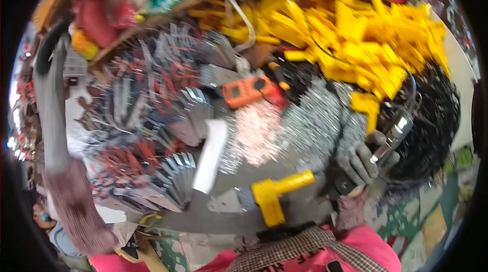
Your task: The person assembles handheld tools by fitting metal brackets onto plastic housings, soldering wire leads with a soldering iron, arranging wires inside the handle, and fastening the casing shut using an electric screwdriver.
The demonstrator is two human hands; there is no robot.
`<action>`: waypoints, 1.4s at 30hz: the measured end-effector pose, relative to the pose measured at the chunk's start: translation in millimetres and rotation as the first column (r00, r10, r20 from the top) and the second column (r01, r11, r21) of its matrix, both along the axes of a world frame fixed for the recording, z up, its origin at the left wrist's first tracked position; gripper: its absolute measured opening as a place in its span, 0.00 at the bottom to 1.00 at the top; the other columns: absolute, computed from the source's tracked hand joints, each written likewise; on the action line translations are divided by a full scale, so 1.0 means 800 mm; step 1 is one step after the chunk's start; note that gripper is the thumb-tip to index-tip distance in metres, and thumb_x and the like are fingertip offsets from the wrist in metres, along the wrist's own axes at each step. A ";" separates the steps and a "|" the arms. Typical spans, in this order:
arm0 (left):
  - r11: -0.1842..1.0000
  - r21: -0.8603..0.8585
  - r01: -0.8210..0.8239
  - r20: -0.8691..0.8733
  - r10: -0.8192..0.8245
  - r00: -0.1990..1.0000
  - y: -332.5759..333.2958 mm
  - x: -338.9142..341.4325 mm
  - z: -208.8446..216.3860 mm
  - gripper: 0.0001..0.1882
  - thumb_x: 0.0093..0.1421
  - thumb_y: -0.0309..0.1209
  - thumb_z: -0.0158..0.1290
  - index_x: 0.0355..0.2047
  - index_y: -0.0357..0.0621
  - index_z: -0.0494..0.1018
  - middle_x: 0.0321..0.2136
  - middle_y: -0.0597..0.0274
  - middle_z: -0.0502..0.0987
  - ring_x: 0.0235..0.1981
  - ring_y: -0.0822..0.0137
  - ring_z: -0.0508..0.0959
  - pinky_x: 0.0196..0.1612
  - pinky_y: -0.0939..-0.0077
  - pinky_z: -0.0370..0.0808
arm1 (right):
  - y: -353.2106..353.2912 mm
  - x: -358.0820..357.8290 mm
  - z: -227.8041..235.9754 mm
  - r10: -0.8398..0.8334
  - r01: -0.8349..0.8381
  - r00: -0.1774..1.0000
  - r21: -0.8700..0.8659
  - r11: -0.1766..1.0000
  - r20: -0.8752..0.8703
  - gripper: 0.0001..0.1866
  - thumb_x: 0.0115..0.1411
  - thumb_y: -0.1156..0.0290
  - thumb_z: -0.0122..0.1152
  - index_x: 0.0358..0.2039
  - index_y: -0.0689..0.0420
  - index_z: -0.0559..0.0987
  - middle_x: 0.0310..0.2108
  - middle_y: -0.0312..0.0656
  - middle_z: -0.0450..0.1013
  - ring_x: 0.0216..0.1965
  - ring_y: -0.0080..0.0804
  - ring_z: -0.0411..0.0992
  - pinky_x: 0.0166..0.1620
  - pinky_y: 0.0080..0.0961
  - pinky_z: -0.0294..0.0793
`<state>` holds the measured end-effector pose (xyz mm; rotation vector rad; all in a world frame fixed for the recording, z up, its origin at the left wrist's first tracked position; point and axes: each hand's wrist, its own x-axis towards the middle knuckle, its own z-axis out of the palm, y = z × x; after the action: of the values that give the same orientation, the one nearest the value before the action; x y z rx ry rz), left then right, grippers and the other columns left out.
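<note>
My right hand (pixel 362 164), in a grey glove, is closed around a slim dark power tool with a shiny metal end (pixel 394 137) at the right of the table. A cord seems to run up from the tool. My left arm reaches far out along the left edge, and my gloved left hand (pixel 52 61) is stretched and blurred there, beside a dark curved edge; its fingers are not clear. On the table in front of me lies a yellow plastic T-shaped piece (pixel 272 198) joined to a flat grey blade-like part (pixel 230 202). Neither hand touches it.
A large heap of yellow plastic pieces (pixel 351 38) fills the back right. Grey parts with red wires (pixel 137 162) crowd the left. Between them are an orange meter (pixel 248 92), small pink parts (pixel 258 132), silvery screw-like pieces (pixel 316 119) and a white strip (pixel 210 156). Black pieces (pixel 434 134) pile at right.
</note>
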<state>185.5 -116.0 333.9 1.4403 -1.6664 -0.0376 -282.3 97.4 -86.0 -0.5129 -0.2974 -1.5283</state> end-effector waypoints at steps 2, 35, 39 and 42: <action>0.993 0.055 0.107 0.120 -0.113 0.986 0.081 -0.058 -0.095 0.22 0.68 0.46 0.50 0.51 0.40 0.72 0.43 0.58 0.76 0.45 0.67 0.76 0.45 0.73 0.75 | -0.072 0.032 0.065 0.154 -0.163 0.986 -0.168 0.972 -0.064 0.28 0.61 0.45 0.59 0.51 0.54 0.72 0.24 0.37 0.70 0.19 0.24 0.67 0.22 0.20 0.66; 0.665 0.415 0.621 -0.124 -0.635 0.762 0.140 -0.222 -0.398 0.14 0.55 0.28 0.60 0.42 0.45 0.75 0.33 0.56 0.75 0.39 0.53 0.76 0.44 0.60 0.74 | -0.155 0.079 0.150 0.086 -0.151 0.965 -0.259 0.954 -0.246 0.18 0.71 0.48 0.44 0.36 0.49 0.71 0.18 0.34 0.70 0.20 0.21 0.68 0.33 0.25 0.65; 0.751 0.320 0.577 0.084 -0.630 0.772 0.141 -0.225 -0.406 0.13 0.54 0.28 0.60 0.41 0.46 0.75 0.40 0.55 0.74 0.43 0.52 0.76 0.45 0.58 0.73 | -0.165 0.068 0.153 0.046 -0.117 0.962 -0.257 0.959 -0.269 0.19 0.71 0.47 0.44 0.37 0.49 0.71 0.18 0.34 0.70 0.21 0.21 0.68 0.33 0.25 0.64; 0.731 0.383 0.565 0.073 -0.633 0.770 0.139 -0.230 -0.417 0.13 0.53 0.29 0.60 0.39 0.46 0.74 0.45 0.54 0.73 0.46 0.52 0.75 0.46 0.57 0.73 | -0.169 0.067 0.154 0.012 -0.086 0.960 -0.255 0.963 -0.279 0.19 0.70 0.46 0.44 0.37 0.49 0.72 0.18 0.34 0.70 0.21 0.21 0.68 0.33 0.25 0.64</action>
<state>1.6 -5.0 0.3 1.0920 -2.3339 -0.5960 -228.5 -37.9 37.1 -0.9151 -0.2969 -1.3543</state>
